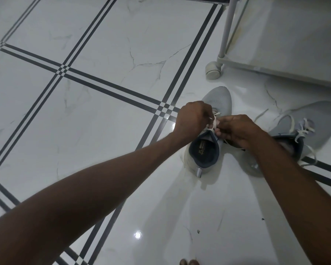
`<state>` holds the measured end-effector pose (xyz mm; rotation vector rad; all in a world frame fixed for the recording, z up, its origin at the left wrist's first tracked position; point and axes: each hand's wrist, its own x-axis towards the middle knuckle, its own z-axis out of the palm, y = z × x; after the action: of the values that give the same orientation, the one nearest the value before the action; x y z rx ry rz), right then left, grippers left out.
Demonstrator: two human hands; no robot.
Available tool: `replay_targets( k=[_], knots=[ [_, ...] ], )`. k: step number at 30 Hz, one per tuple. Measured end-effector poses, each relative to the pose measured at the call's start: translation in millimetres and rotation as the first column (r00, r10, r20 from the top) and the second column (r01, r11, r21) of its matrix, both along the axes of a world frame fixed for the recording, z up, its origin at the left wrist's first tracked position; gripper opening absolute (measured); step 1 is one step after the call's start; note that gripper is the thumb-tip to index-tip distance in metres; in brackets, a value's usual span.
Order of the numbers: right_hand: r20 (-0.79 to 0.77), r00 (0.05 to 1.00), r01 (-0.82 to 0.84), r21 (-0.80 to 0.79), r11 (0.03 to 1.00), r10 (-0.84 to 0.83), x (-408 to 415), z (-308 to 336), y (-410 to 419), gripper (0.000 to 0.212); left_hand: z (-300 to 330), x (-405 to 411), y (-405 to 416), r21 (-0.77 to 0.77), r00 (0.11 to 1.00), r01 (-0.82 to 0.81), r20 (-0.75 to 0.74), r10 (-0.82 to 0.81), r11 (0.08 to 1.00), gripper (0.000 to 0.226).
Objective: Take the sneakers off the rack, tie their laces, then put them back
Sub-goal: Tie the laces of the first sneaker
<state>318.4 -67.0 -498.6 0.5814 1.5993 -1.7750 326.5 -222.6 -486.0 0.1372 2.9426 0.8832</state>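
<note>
Sneakers sit on the glossy marble-look floor (84, 121), wide bare tile open to their left. The left hand (194, 118) and right hand (237, 131) pinch white laces (214, 123) over the near grey knit sneaker (218, 101), fingers curled shut. The second sneaker (310, 123) lies right, laces loose, near the white rack (294, 44) and its caster (214, 70).
</note>
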Motion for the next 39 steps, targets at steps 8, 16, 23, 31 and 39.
replay_targets(
  k=[8,16,23,31,39],
  knots=[
    [-0.299,0.904,0.004,0.721,0.693,0.306,5.0,1.6,11.5,0.003,-1.8,1.0,-46.5,0.246,0.953,-0.063,0.303,-0.015,0.967,0.003],
    [-0.424,0.864,0.184,0.769,0.613,0.273,12.9,-11.5,4.6,0.007,-3.2,-2.9,-63.1,0.201,0.849,0.027,0.513,-0.129,0.979,0.015],
    [-0.018,0.899,0.438,0.030,0.898,-0.438,-3.1,-2.7,-11.6,0.019,4.0,4.5,-36.0,0.132,0.909,0.037,0.407,-0.088,0.991,0.023],
    [0.125,0.960,0.268,-0.151,0.951,-0.251,3.9,-13.4,-7.4,0.020,2.6,3.1,-39.5,0.172,0.880,-0.043,0.473,-0.044,0.984,0.013],
    [0.338,0.861,0.486,-0.329,0.810,-0.380,-4.8,-15.7,-3.4,0.027,-9.6,19.7,-55.4,0.240,0.892,-0.182,0.449,0.057,0.954,0.009]
  ],
)
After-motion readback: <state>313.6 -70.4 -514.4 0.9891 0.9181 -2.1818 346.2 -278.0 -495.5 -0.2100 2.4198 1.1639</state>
